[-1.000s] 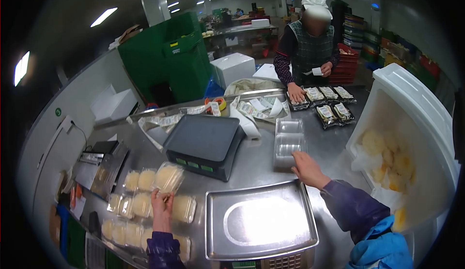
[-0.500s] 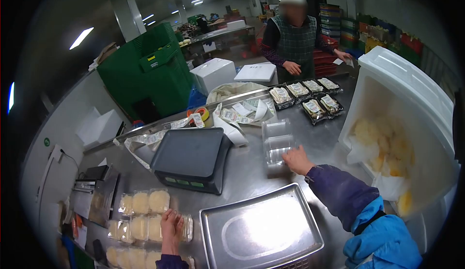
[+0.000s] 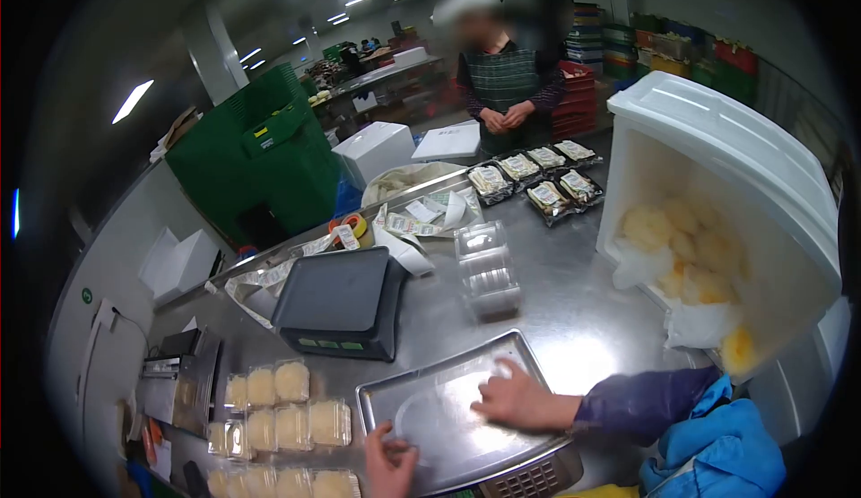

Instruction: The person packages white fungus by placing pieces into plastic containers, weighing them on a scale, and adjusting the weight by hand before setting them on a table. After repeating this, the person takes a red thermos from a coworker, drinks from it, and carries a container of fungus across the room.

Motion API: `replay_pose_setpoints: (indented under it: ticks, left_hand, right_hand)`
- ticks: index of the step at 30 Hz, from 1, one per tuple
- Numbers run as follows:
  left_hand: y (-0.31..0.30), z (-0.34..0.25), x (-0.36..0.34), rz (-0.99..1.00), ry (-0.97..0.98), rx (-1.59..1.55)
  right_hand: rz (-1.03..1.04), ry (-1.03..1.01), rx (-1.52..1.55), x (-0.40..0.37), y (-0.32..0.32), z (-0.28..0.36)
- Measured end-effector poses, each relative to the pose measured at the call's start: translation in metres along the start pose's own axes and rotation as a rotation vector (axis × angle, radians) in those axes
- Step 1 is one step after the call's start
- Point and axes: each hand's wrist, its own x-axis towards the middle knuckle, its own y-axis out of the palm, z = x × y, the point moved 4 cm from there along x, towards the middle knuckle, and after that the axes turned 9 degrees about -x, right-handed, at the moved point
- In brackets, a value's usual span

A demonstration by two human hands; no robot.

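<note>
My right hand (image 3: 518, 397) is over the right part of a shallow metal tray (image 3: 430, 399), fingers apart and slightly bent, holding nothing. Near the tray's left edge, my left hand (image 3: 390, 462) has its thumb and fingers parted, with nothing between them. To its left lie rows of clear packs (image 3: 291, 426) filled with pale round pieces. Beyond the tray stands a row of empty clear plastic containers (image 3: 487, 269). A dark scale (image 3: 332, 294) is left of them. At the right, a white foam box (image 3: 717, 166) lies tipped, with pale yellowish round pieces (image 3: 682, 238) inside.
Across the metal table (image 3: 565, 274) stands a co-worker (image 3: 507, 77) in a white cap, hands together. Black trays of wrapped food (image 3: 520, 168) sit before them. Label strips (image 3: 421, 220) and tape rolls (image 3: 350, 225) lie behind the scale. A green bin (image 3: 260, 157) stands at the back left.
My right hand has left the clear containers and come back over the tray. My left hand has moved right, off the filled packs. The co-worker's hands have come together. The view has shifted.
</note>
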Motion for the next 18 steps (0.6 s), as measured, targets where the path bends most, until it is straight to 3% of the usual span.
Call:
replay_pose_setpoints:
  ticks: [2, 5, 6, 8, 9, 10, 13, 14, 16, 18]
  left_hand:
    - [0.020, 0.012, -0.015, 0.061, -0.066, 0.157]
    - [0.043, 0.018, -0.024, 0.043, 0.334, 0.302]
    - [0.046, 0.019, -0.028, 0.085, 0.331, 0.306]
    - [0.050, 0.012, -0.033, 0.092, -0.105, -0.073]
    - [0.049, 0.014, -0.035, 0.079, -0.124, -0.074]
    - [0.049, 0.018, -0.035, 0.070, -0.137, -0.078]
    - [0.058, 0.006, -0.040, 0.124, -0.184, -0.098]
    - [0.057, 0.003, -0.039, 0.103, -0.176, -0.129]
    - [0.057, 0.002, -0.035, 0.084, -0.159, -0.156]
    - [0.055, 0.005, -0.033, 0.039, -0.213, -0.154]
  right_hand:
    - [-0.001, -0.046, 0.091, -0.021, 0.000, 0.034]
    - [0.094, -0.065, 0.097, -0.040, 0.003, 0.056]
    - [0.085, -0.072, 0.179, -0.044, 0.002, 0.059]
    - [0.014, -0.023, 0.320, -0.055, -0.016, 0.057]
    - [-0.050, 0.026, 0.376, -0.059, -0.032, 0.048]
    - [-0.020, 0.114, 0.387, -0.071, -0.033, 0.036]
    - [-0.228, 0.623, 0.513, -0.126, -0.046, -0.042]
    - [-0.274, 0.736, 0.359, -0.158, -0.042, -0.071]
    - [-0.416, 1.071, 0.247, -0.233, -0.053, -0.142]
    - [-0.691, 1.447, 0.285, -0.312, -0.086, -0.205]
